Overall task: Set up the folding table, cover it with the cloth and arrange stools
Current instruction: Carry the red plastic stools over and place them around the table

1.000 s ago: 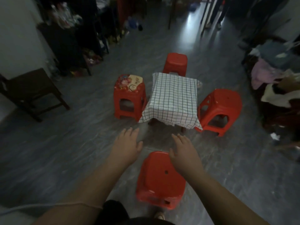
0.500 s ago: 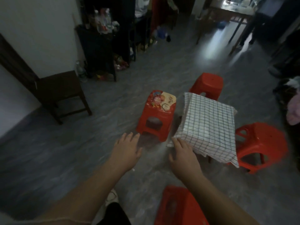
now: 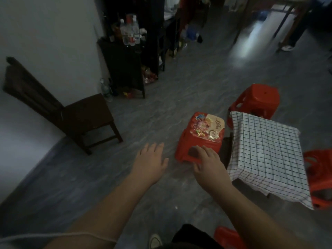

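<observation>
Grip the printed stool (image 3: 203, 130) by its rim with the empty, spread-fingered left hand (image 3: 150, 161) and right hand (image 3: 209, 164), squaring it beside the clothed table (image 3: 265, 150).

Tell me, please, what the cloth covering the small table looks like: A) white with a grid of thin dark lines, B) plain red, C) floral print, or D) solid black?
A: the cloth is white and crossed all over by a grid of thin dark lines.
</observation>
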The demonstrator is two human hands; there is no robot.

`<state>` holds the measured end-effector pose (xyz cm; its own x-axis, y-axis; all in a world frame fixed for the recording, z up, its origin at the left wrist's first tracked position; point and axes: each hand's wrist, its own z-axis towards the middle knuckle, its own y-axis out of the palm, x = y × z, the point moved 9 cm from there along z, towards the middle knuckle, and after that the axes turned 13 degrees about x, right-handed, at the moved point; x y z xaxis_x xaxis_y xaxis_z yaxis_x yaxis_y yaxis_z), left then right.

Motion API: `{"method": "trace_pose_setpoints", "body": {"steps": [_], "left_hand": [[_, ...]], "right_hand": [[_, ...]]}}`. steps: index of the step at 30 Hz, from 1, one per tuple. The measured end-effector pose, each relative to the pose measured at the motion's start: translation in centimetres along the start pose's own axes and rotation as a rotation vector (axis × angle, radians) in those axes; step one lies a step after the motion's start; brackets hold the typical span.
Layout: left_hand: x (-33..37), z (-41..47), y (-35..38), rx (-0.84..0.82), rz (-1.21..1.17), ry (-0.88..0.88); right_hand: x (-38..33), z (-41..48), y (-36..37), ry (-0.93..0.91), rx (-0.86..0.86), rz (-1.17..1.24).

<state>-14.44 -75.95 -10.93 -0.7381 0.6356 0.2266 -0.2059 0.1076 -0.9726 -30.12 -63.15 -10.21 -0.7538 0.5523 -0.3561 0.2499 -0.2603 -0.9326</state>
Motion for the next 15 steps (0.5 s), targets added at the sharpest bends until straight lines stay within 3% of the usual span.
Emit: {"method": "trace_pose_setpoints", "body": {"steps": [7,15], "left_hand": [[0.0,9.9,1.6,-0.027,0.025,0.041],[3.3,27.7,5.8,-0.105,0.08,0.115]], "right_hand": [[1.6,8.9,2.6,0.067,-0.016,0.035],[7.9,25.0,4.6,0.153,-0.008,0.088]]}}
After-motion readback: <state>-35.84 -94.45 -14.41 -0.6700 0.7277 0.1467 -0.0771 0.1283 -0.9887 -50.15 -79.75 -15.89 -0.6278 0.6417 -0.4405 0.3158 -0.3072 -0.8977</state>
